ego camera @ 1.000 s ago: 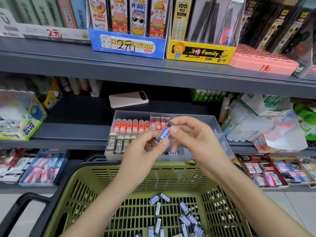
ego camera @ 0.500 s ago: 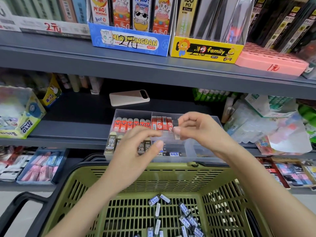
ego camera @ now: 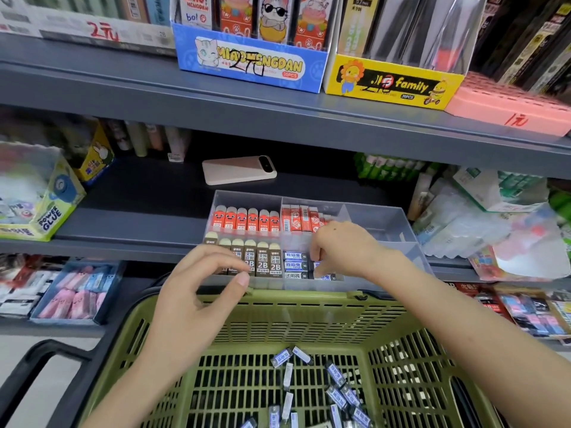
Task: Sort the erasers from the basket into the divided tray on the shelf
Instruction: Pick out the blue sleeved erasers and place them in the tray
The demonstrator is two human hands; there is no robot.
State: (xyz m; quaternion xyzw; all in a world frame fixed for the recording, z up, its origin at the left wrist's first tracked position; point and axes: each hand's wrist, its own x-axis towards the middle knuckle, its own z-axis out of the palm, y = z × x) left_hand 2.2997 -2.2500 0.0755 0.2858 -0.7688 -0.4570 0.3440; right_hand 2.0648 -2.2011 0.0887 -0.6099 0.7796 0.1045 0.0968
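A clear divided tray (ego camera: 386, 222) stands on the middle shelf. It holds red-sleeved erasers (ego camera: 244, 219) at the back, brown 2B erasers (ego camera: 262, 261) front left and blue-sleeved erasers (ego camera: 295, 265) front middle. My right hand (ego camera: 343, 248) reaches down into that front middle compartment, fingertips pinching a blue-sleeved eraser against the stack; the fingers hide most of it. My left hand (ego camera: 197, 291) hovers over the rim of the green basket (ego camera: 309, 322), fingers loosely curled and holding nothing. Several blue-sleeved erasers (ego camera: 336, 378) lie on the basket floor.
A beige phone (ego camera: 238, 169) lies on the shelf behind the tray. A glue box (ego camera: 46, 211) stands at the left and plastic packets (ego camera: 482, 223) at the right. Display boxes (ego camera: 250, 63) line the upper shelf. The basket's black handle (ego camera: 40, 356) juts out lower left.
My right hand took the blue-sleeved eraser from in front of my left hand down into the tray's front middle compartment. My left hand let go and dropped back towards the basket rim.
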